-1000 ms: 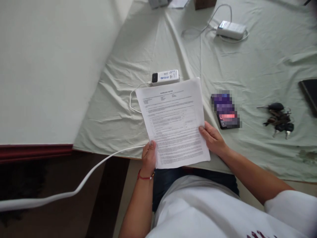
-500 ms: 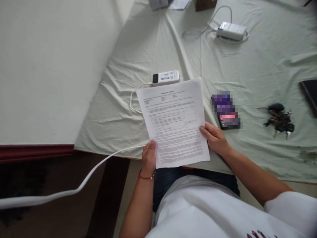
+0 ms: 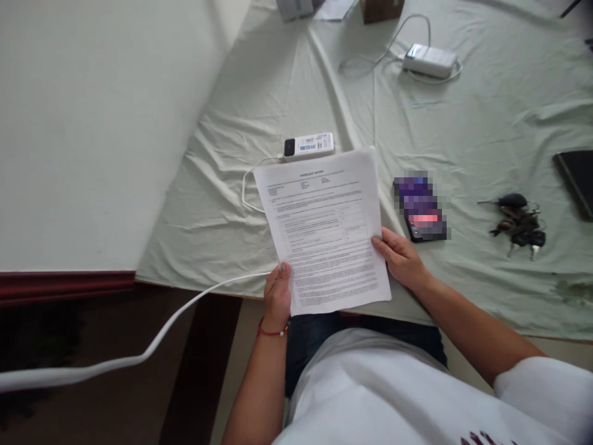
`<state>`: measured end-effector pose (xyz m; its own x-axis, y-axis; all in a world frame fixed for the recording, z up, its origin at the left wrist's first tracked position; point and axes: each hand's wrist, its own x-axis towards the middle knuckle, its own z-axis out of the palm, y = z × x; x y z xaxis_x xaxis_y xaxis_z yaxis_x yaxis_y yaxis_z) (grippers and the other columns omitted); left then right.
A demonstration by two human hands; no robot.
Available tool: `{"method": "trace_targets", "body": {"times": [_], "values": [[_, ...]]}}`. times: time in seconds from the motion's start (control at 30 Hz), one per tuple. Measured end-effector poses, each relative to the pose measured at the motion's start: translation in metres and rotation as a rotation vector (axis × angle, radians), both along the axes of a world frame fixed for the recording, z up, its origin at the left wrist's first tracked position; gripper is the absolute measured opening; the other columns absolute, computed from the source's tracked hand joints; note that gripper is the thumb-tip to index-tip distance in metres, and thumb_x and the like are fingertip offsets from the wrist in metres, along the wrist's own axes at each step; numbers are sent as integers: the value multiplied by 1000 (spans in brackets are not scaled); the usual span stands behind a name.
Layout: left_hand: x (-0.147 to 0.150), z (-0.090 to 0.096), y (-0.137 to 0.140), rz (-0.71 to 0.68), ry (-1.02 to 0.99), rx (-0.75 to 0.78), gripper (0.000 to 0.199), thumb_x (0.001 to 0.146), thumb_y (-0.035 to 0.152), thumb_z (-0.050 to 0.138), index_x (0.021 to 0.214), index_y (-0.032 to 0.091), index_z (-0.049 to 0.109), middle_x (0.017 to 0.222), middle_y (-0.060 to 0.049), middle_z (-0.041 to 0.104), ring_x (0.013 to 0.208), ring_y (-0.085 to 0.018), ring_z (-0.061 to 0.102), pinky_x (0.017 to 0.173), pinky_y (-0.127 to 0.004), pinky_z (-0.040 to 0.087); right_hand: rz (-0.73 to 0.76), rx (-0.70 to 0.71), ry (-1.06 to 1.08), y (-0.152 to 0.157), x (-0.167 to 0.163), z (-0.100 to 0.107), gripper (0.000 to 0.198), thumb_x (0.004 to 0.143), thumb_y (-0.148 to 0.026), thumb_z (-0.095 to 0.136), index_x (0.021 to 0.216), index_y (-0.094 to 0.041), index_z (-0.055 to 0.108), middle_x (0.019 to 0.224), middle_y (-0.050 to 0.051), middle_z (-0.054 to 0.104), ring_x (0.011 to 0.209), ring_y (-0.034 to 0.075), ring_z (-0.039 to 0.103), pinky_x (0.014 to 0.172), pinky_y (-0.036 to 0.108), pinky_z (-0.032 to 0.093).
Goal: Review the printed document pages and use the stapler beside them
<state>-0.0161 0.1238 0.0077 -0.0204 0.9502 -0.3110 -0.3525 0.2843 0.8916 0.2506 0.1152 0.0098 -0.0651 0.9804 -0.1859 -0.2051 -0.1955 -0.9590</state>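
A printed sheet of paper (image 3: 327, 235), with a heading and dense lines of text, is held tilted over the table's near edge. My left hand (image 3: 278, 290) pinches its lower left edge, thumb on top and the other fingers mostly behind. On the right edge, my right hand (image 3: 397, 256) grips the same way, thumb on the print. Whether it is one sheet or a few together I cannot tell. Just beyond its top edge lies a white power bank (image 3: 309, 146) with a cable plugged in. To the right of the paper is a phone (image 3: 419, 210) with a lit, blurred screen.
A bunch of keys (image 3: 519, 222) and a dark flat item (image 3: 577, 182) lie to the right on the pale tablecloth (image 3: 259, 123). Farther back are a white device with a cable (image 3: 430, 60) and a brown box (image 3: 382, 9). A white cable (image 3: 176, 321) runs off left.
The view has shifted very slightly, so everything sits a little differently in it. Both hands keep the same hold on the paper.
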Motion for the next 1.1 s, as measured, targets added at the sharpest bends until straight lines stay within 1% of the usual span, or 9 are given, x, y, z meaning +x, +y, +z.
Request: {"method": "trace_targets", "body": {"times": [0.2,0.47,0.6,0.77,0.97,1.1], "values": [[-2,-4,-1,11,-14,10,41,86,49,74,112,17,78,118,-12,75,114,-30,69,103,-43,55,-7,10,-38,0,1,-3,34,96,-50,60,120,-27,69,106,3,75,90,23,69,81,35,57],[0,1,-1,8,-2,8,43,85,50,74,113,17,78,118,-11,76,113,-29,70,101,-42,57,2,12,0,0,1,-3,31,96,-48,60,118,-28,69,105,2,75,88,22,70,80,34,58],[0,1,-1,5,-7,-2,42,85,50,74,111,17,78,116,-12,76,113,-30,70,100,-43,57,-2,10,21,0,0,-3,31,96,-48,61,118,-27,69,106,3,75,89,22,70,80,35,58],[-1,0,-1,2,16,3,45,85,51,74,114,17,77,117,-12,76,111,-30,71,99,-43,57,7,14,30,0,1,-4,33,96,-48,60,120,-27,69,106,3,75,89,23,70,79,35,58],[-4,-4,-1,5,49,16,44,85,52,73,113,17,77,115,-11,76,112,-30,70,97,-43,58,2,9,-16,0,1,-4,35,96,-50,60,119,-26,69,105,3,75,89,23,70,80,35,58],[-3,-2,-1,8,45,17,44,85,51,74,113,18,78,116,-11,76,109,-29,71,97,-42,58,-2,9,-38,0,2,-5,35,95,-51,60,119,-26,69,106,3,75,91,23,70,80,35,58]]}}
